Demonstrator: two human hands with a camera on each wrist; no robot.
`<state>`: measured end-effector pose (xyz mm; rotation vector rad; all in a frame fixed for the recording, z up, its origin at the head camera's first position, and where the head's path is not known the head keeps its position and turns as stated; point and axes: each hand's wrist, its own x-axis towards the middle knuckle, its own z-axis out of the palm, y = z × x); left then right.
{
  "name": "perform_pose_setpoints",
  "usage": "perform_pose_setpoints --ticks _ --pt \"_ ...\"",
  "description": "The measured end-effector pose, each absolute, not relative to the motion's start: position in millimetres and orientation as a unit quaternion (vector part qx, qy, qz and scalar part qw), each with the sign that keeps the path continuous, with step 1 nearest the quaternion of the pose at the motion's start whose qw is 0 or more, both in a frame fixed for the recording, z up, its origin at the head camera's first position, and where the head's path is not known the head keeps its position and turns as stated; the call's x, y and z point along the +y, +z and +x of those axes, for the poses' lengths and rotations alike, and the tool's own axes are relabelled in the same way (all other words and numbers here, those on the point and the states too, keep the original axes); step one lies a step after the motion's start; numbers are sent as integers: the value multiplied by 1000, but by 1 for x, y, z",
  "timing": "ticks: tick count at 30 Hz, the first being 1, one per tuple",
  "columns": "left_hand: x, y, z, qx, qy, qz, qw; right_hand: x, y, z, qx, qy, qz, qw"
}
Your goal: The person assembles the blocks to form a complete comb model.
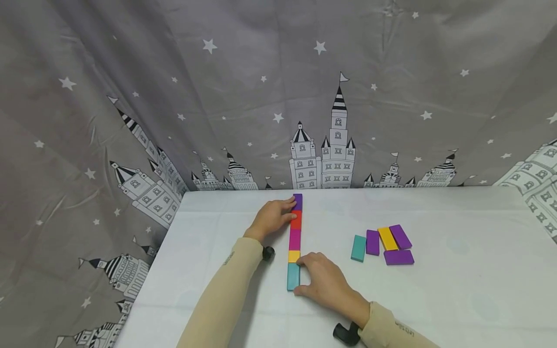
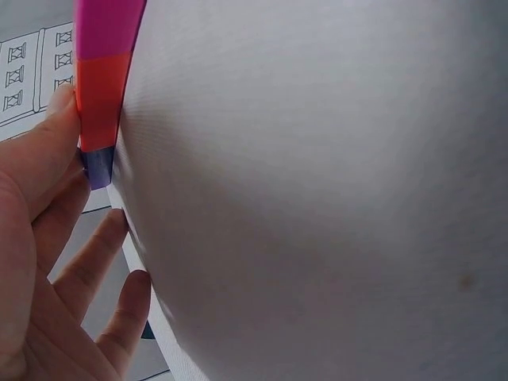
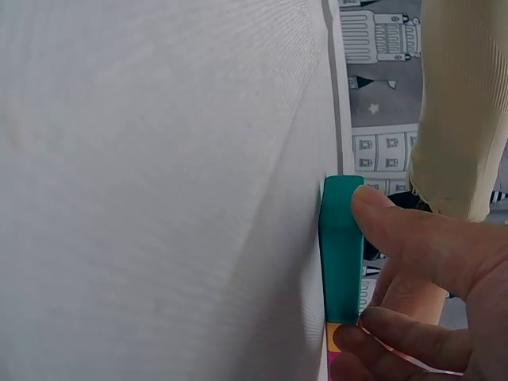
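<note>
A straight row of flat blocks lies on the table: purple (image 1: 298,202), red (image 1: 296,220), magenta (image 1: 295,239), yellow (image 1: 293,256) and teal (image 1: 293,277), from far to near. At the far end, my left hand (image 1: 271,218) touches the row's left side, thumb at the red block and index finger by the purple one. Its other fingers are spread in the left wrist view. My right hand (image 1: 328,282) pinches the teal block, thumb at its near end and index finger near its joint with the yellow block. The right wrist view shows the teal block (image 3: 341,250) beside the thumb.
Right of the row lie several loose blocks: a teal one (image 1: 359,248), a yellow one (image 1: 388,239) and purple ones (image 1: 399,257). The white table (image 1: 470,270) ends at a grey curtain (image 1: 243,87) printed with castles and stars.
</note>
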<state>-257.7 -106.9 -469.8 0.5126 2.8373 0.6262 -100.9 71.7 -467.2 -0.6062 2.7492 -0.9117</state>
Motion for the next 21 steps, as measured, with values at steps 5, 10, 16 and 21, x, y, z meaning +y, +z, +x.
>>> perform_pose_setpoints --ticks 5,10,16,21 --pt "-107 -471 -258 957 211 174 93 72 -466 -100 927 -304 -205 83" --pt "-108 -472 -258 956 214 177 92 80 -460 -99 922 -327 -183 99" --pt "-108 -470 -258 956 214 175 93 98 -448 -102 913 -369 -153 85" --pt "-107 -469 -258 957 215 168 100 116 -442 -105 910 -391 -113 77"
